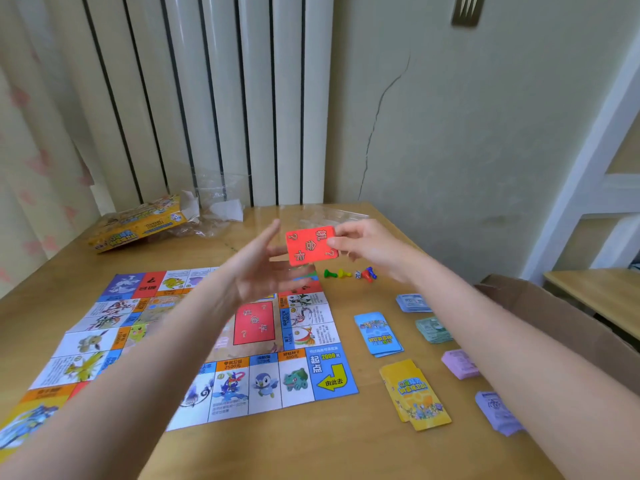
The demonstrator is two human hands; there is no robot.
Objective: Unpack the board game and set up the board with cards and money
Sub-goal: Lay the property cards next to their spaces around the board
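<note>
Red card stack (312, 245) held in the air above the far right part of the board (194, 344), pinched at its right short end by the right hand (367, 242), thumb on the printed face and fingers behind. Long axis of the stack running left to right, tilted slightly up toward the right; printed face turned toward the camera, characters lying sideways. Left hand (256, 268) raised just left of the stack, fingers straight and spread, palm facing the card, holding nothing; fingertips blurred, contact with the stack not determinable. Board lying flat on the wooden bench (301, 448), long edges running left to right, red card slot (254, 326) printed near its centre directly below the raised stack. Right of the board, well apart from one another: blue card stack (377, 334), yellow card stack (414, 394), and money piles (434, 329) in blue, green, pink and lilac along the right side. Coloured pawns and a die (349, 273) grouped just beyond the board's far right corner. Torn game box (138, 223) and clear plastic wrap (221, 202) at the far left edge of the bench, against the radiator (207, 98). Bare bench surface between board and card stacks, and along the near edge. Cardboard box (561, 327) beside the bench's right edge, under the right forearm.
</note>
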